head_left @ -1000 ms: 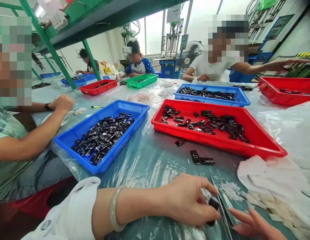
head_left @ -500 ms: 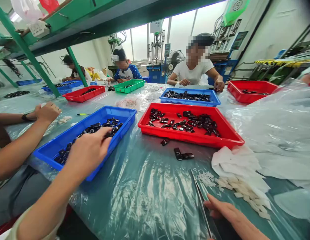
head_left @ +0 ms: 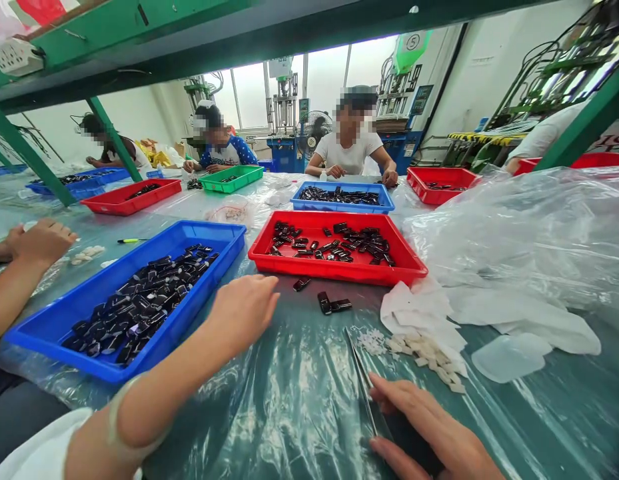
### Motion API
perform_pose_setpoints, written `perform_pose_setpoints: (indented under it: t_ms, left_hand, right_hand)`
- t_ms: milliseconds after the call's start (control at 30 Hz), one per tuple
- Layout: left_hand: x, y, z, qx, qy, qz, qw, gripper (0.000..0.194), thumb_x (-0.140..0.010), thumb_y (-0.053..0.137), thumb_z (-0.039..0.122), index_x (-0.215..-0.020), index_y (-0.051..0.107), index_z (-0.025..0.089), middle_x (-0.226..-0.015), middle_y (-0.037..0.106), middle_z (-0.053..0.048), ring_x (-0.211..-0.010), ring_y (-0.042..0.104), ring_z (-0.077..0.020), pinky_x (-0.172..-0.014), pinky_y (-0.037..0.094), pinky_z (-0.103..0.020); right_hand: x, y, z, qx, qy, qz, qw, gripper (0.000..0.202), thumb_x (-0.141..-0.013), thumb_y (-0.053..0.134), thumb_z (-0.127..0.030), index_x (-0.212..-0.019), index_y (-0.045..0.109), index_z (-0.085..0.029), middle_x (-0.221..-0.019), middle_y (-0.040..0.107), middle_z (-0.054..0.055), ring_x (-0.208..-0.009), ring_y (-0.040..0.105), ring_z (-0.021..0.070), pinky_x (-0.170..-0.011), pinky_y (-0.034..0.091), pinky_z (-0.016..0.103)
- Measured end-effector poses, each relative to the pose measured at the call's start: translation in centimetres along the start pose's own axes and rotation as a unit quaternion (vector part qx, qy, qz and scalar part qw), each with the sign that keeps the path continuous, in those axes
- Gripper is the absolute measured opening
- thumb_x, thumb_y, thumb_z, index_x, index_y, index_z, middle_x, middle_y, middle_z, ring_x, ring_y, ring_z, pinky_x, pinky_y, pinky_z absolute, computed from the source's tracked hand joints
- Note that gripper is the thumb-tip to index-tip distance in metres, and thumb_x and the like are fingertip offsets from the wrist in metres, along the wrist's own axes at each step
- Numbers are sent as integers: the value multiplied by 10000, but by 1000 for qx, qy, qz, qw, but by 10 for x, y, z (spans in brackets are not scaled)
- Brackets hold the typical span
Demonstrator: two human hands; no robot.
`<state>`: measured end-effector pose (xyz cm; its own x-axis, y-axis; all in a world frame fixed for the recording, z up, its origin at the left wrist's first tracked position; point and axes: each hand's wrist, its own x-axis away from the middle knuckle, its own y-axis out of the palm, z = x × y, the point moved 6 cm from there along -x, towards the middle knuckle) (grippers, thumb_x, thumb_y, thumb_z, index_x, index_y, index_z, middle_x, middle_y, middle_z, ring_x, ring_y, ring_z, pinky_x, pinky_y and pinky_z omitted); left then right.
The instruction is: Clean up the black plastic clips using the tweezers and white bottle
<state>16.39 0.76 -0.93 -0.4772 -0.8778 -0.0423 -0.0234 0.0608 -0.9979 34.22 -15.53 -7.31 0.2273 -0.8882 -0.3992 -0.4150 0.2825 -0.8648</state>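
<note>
My left hand [head_left: 245,308] is over the table between the blue tray [head_left: 26,328] and the red tray [head_left: 256,257]. Thumb and forefinger are a little apart with nothing visible between them; the other fingers are curled out of sight. Just beyond it lies a small glossy black piece [head_left: 302,285], and two more black pieces [head_left: 332,305] touch each other to the right. My right hand [head_left: 419,417] holds metal tweezers [head_left: 362,380], tips pointing away, near tiny white bits [head_left: 372,341] and a pile of flat cream-coloured pieces [head_left: 424,350]. Many black pieces [head_left: 149,293] fill the blue tray.
Crumpled white sheet [head_left: 422,310] and clear plastic film [head_left: 534,227] spread on the right, near a translucent dish [head_left: 512,357]. A neighbour's hands [head_left: 42,243] are at the left. Behind stand a smaller blue tray [head_left: 342,205] and seated co-workers [head_left: 346,150]. A green shelf beam [head_left: 189,57] crosses overhead.
My left hand has moved right, from over the blue tray to the table in front of the red tray. The view has turned right; the right hand still holds the tweezers.
</note>
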Motion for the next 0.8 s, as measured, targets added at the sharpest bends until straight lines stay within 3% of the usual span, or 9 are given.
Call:
perform_pose_setpoints:
  t_ms: [133,300,433,567,667,800]
  left_hand:
    - [-40,23,34,-9,37,-40,998,225,-905,449,289,-1021,588,156,-1022,612,-68,-938,591,-203,-786,492,-371]
    - [-66,51,47,-15,48,-66,997,323,-877,518,322,-1150,521,149,-1139,551,-85,-967,570,-196,-811,495,-398]
    - [-65,57,48,2,53,-57,997,319,-879,514,320,-1150,522,151,-1146,549,-86,-977,566,-199,-819,491,-403]
    - [-58,52,44,54,48,-47,996,320,-878,516,323,-1149,523,152,-1149,547,-87,-983,564,-200,-825,487,-404]
    - [-52,46,40,121,35,-46,991,295,-874,522,309,-1116,543,142,-1123,562,-89,-989,564,-207,-838,477,-414]
    - [-35,38,46,262,41,-66,962,231,-839,482,153,-1038,598,147,-983,636,-100,-981,591,-235,-851,464,-388]
  right_hand:
    - [1,-6,-2,15,-11,15,1000,416,-845,556,-289,-1231,464,-165,-1079,652,89,-1020,620,160,-837,526,212]
    - [-1,-13,-4,14,-18,43,999,363,-836,559,-271,-1182,515,-172,-1038,674,68,-975,639,157,-824,533,225]
    - [-5,-16,-8,-10,-15,49,999,313,-824,555,-219,-1136,558,-186,-1006,689,52,-934,654,159,-817,537,242]
    - [-6,-19,-9,-46,-3,51,998,296,-815,543,-190,-1108,581,-195,-956,695,57,-872,669,164,-749,557,241]
    - [-6,-20,-7,-59,6,56,997,284,-810,547,-188,-1091,588,-193,-918,692,60,-839,671,166,-719,564,242]
    - [-6,-18,-5,-61,8,46,997,285,-822,532,-185,-1103,576,-181,-909,687,67,-838,667,171,-723,564,256]
